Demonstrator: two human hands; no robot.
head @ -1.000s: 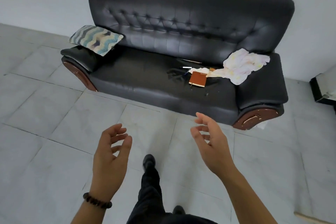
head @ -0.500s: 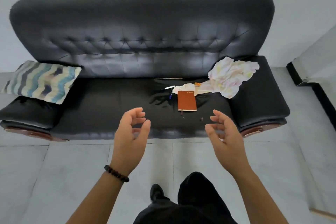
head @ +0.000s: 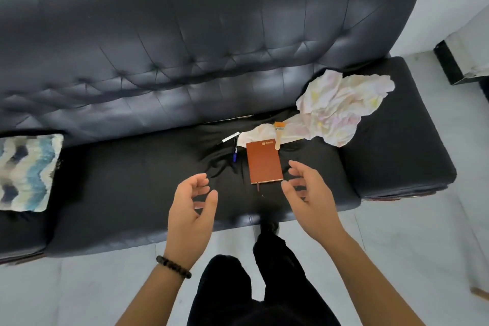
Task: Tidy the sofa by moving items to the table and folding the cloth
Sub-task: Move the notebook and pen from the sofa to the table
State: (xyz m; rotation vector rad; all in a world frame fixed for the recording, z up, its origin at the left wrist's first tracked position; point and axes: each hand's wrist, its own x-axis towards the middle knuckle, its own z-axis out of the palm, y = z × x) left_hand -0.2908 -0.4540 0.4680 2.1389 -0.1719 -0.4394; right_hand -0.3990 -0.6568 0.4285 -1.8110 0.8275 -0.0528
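I hold both hands over the seat of the black leather sofa (head: 185,61), and neither grips anything. The brown notebook (head: 264,161) lies flat on the seat. My left hand (head: 190,206) hangs left of the notebook and nearer to me, its fingers (head: 198,180) loosely curled and apart. My right hand (head: 309,198) is just beside the notebook's near right corner, fingers (head: 299,167) relaxed and spread. Just left of the notebook lies a blue pen (head: 234,152), with a white marker (head: 229,137) beyond it. A small paintbrush (head: 278,132) sits at the notebook's far right corner, on the crumpled pale cloth (head: 341,106), which spreads from behind the notebook out to the right, onto the armrest. Well to the left of the notebook, a wavy-striped cushion (head: 26,172) rests on the other armrest
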